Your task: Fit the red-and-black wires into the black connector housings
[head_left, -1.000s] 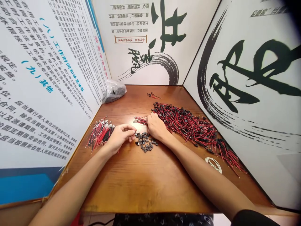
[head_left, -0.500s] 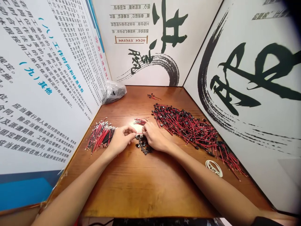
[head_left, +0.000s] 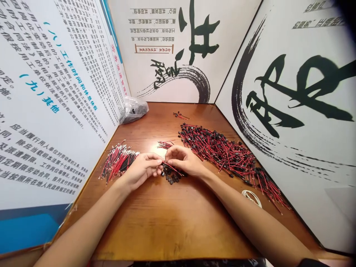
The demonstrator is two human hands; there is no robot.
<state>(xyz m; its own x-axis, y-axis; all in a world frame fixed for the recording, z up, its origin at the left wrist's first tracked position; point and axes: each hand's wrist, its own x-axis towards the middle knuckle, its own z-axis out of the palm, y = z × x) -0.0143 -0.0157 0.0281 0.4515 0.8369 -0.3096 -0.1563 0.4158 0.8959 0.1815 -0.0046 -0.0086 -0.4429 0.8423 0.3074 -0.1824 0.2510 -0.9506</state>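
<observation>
My left hand (head_left: pixel 143 170) and my right hand (head_left: pixel 183 160) meet above the middle of the wooden table (head_left: pixel 172 226). Their fingertips pinch a short red-and-black wire lead (head_left: pixel 172 168) from both sides. The lead runs down to the right across a small heap of black plastic connectors (head_left: pixel 170 176), which my fingers partly hide. A bundle of red-and-black wires with bare tips (head_left: pixel 118 162) lies just left of my left hand. A long pile of wires with black connectors (head_left: pixel 222 154) spreads to the right of my right hand.
A loose bunch of red wires (head_left: pixel 165 144) lies just above my hands, and a few leads (head_left: pixel 180 115) lie near the back. A plastic bag (head_left: pixel 133 110) sits in the back corner, and a white cord coil (head_left: pixel 251 198) lies at right. Printed boards wall three sides.
My hands have come together from a flat left hand and a right hand on the pile's end. They now pinch a lead, and the view has shifted slightly.
</observation>
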